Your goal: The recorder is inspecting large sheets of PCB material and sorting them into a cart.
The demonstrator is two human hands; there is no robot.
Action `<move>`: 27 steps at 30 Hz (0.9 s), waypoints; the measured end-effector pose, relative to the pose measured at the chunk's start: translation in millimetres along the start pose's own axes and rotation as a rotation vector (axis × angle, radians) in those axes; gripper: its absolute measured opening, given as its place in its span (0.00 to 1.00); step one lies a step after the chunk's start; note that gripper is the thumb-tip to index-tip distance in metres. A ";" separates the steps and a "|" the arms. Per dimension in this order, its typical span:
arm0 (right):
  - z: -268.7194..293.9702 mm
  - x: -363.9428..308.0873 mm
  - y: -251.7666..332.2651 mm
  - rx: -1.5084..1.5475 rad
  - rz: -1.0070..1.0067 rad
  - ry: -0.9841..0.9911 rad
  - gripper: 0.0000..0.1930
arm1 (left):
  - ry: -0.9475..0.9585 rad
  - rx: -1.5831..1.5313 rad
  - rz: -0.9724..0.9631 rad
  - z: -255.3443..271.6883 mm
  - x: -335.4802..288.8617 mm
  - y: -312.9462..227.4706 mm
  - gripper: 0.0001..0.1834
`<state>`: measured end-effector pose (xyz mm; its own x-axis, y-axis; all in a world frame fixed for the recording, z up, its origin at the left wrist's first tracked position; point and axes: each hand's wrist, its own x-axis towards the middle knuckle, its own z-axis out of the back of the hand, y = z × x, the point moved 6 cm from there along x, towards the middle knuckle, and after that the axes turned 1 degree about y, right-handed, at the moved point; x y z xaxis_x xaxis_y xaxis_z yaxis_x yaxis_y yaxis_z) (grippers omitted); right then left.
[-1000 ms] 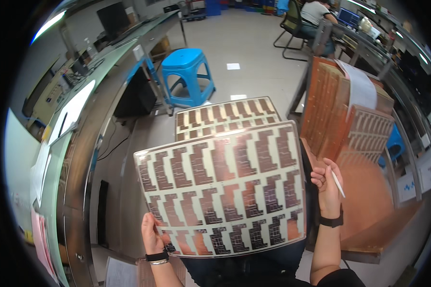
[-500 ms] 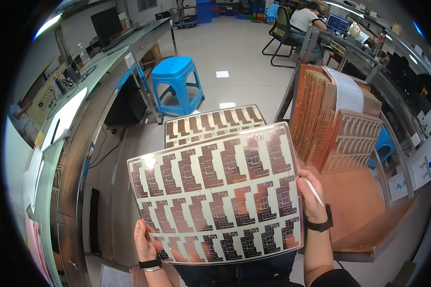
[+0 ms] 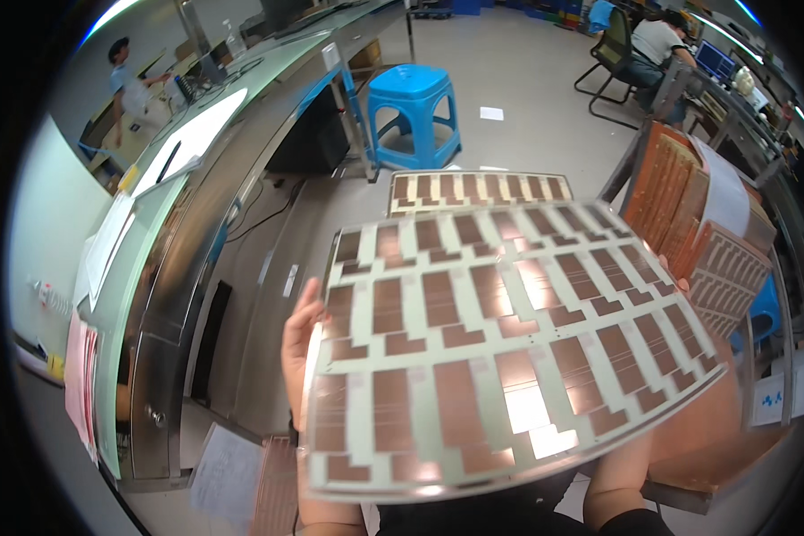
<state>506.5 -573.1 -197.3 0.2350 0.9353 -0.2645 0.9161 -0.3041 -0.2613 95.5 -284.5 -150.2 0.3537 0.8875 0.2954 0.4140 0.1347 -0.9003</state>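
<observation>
Head view: by the left grip (image 3: pixel 299 344), closed on its side edge, and a mostly hidden right grip (image 3: pixel 683 285) whose closure cannot be told, a tilted pale-green panel (image 3: pixel 509 341) with glossy copper-brown blocks (image 3: pixel 439 299) is held in front of a partly covered second panel (image 3: pixel 479 189).

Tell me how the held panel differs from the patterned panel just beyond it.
The held panel has a pale green ground; the far panel looks creamier.
The held panel shows three rows of blocks; the far panel is partly hidden behind it.
The left hand grips the held panel's edge; no hand is seen on the far panel.
Both carry brown blocks on a light ground.
</observation>
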 end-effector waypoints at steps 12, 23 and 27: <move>38.3 -20.0 -3.5 -0.841 0.568 0.420 0.21 | 0.073 -0.557 0.501 -15.0 -30.7 35.3 0.23; 35.0 -37.5 -42.7 -1.123 0.516 0.045 0.27 | 0.107 -0.395 0.459 14.0 -10.1 22.9 0.23; 32.4 -15.4 -61.5 -1.222 0.527 0.031 0.25 | -0.001 -0.568 0.376 2.4 -3.6 11.5 0.26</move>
<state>436.0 -574.7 -207.2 0.6416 0.7654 -0.0508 0.4110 -0.2871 0.8653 97.0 -285.0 -162.4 0.5589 0.8292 -0.0050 0.6393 -0.4347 -0.6343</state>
